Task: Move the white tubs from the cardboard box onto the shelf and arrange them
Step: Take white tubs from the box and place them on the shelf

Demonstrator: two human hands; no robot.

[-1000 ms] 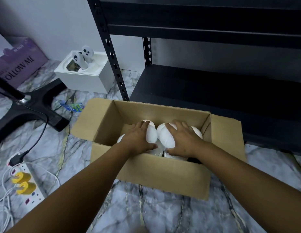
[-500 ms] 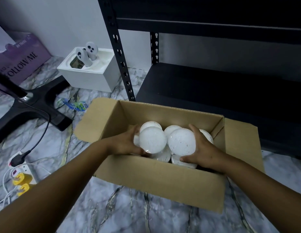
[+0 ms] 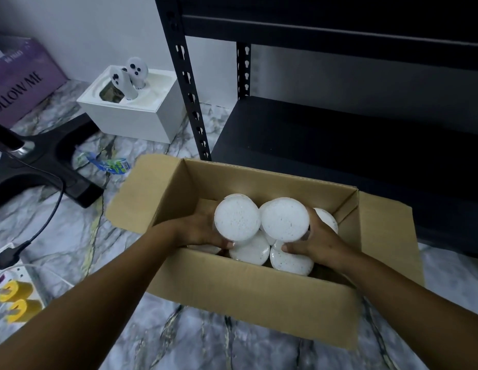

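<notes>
We grip one white tub (image 3: 237, 219) in our left hand (image 3: 203, 231) and a second tub (image 3: 285, 219) in our right hand (image 3: 316, 240), fingers curled around each, above the cardboard box (image 3: 259, 295) holding remaining tubs (image 3: 291, 259), before the black shelf (image 3: 339, 134).

**Two tubs in hand over open box**

Left hand (image 3: 203, 231) grips a white tub (image 3: 237, 220); right hand (image 3: 319, 237) grips a second tub (image 3: 285, 219). The two tubs touch side by side, flat speckled faces toward the camera, above the cardboard box (image 3: 259, 297). More white tubs (image 3: 291, 259) lie inside, beneath the hands. Box sits on marble-pattern floor (image 3: 72, 236), just in front of a black metal shelf (image 3: 339, 134). Left: white box (image 3: 142, 121) holding two white controllers (image 3: 130, 76), a power strip (image 3: 16, 279) with yellow plugs.
</notes>
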